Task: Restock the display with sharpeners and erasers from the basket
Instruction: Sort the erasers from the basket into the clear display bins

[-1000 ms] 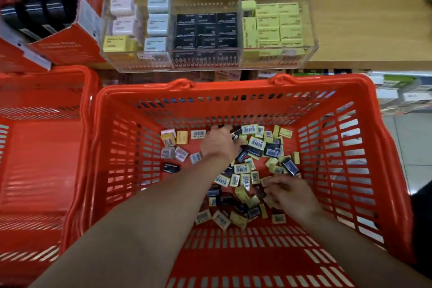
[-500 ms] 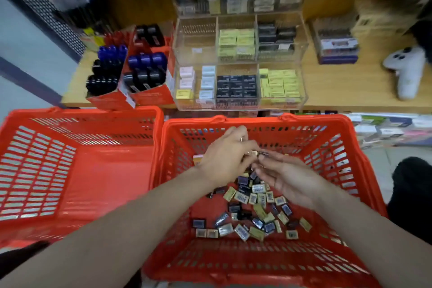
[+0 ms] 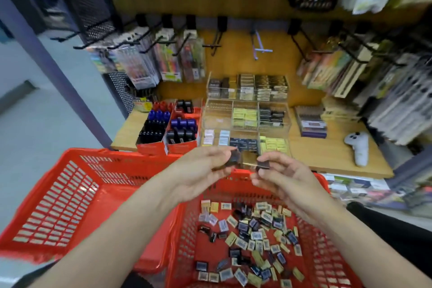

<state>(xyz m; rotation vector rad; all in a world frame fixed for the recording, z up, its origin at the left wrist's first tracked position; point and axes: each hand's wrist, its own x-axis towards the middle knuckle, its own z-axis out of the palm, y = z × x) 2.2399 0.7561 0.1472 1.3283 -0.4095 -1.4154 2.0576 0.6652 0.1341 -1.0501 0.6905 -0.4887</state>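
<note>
1. left hand (image 3: 201, 170) pinches a dark sharpener (image 3: 233, 159); right hand (image 3: 282, 175) pinches another (image 3: 263, 165), both above the basket (image 3: 187, 229).
2. acrylic display (image 3: 245, 121) partly filled, one compartment bare; many pieces remain in basket. early stage, i judge.

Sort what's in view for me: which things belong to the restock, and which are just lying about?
Job:
- left hand and right hand, pinching small dark items
- red basket of loose sharpeners and erasers
- clear display

Lying about:
- second red basket
- white controller
- hanging pen packs
</note>
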